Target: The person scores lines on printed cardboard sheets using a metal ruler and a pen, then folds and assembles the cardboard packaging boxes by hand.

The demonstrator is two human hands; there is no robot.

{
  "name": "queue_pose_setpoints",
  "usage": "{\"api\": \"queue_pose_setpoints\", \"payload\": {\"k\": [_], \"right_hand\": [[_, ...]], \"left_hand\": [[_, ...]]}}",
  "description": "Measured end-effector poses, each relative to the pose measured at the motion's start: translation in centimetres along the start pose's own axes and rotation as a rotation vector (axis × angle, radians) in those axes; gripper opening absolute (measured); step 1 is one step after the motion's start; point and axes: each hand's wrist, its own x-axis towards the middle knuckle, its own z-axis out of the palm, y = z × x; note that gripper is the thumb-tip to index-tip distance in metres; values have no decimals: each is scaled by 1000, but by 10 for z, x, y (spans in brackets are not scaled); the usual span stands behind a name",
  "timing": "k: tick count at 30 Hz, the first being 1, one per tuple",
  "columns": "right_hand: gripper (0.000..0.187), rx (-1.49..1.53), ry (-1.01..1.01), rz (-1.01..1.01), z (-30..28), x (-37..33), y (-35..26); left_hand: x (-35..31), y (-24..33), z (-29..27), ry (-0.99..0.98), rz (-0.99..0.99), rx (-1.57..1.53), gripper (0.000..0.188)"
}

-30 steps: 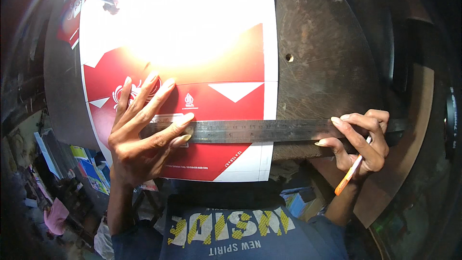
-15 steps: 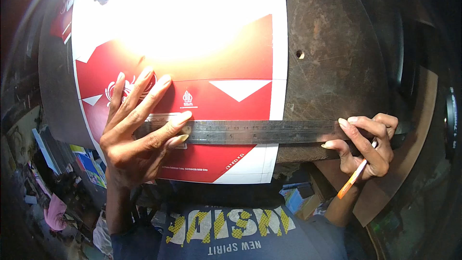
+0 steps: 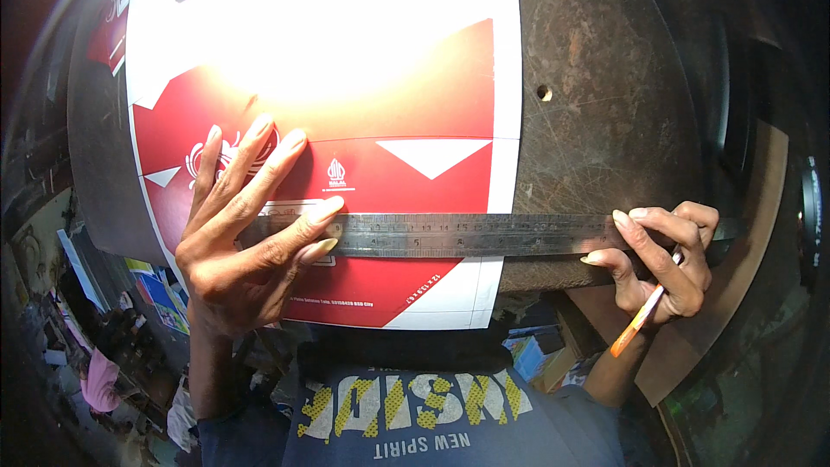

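A red and white printed sheet (image 3: 441, 199) lies on the dark board, its far part washed out by glare. Across its near part runs a long steel ruler (image 3: 536, 235), reaching past the sheet's right edge. My left hand (image 3: 238, 233) presses down with fingers spread, the longer ones on the sheet and the thumb side over the ruler; the ruler's left end is hidden beneath it. At the ruler's right part, my right hand (image 3: 670, 264) has index finger and thumb at opposite edges. A slim white and orange pen (image 3: 638, 320) is held among its curled fingers, orange end toward me.
The dark, scratched board (image 3: 596, 121) has a small hole (image 3: 544, 93) right of the sheet. Another red printed piece (image 3: 111, 39) lies at the far left. A brown panel (image 3: 735, 294) stands beyond my right hand. Colourful papers (image 3: 162, 294) sit below left.
Hands, ruler and pen keep nearly the same places relative to the sheet. The whole view has shifted very slightly.
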Motion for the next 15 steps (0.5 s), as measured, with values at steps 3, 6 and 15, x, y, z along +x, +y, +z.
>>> {"api": "queue_pose_setpoints", "payload": {"k": [3, 6, 15], "right_hand": [[33, 3, -8, 8, -2, -1, 0], [33, 30, -50, 2, -4, -1, 0], [34, 55, -45, 15, -3, -1, 0]], "left_hand": [[0, 0, 0, -5, 2, -9, 34], [1, 1, -1, -13, -10, -9, 34], [0, 0, 1, -14, 2, 22, 35]]}}
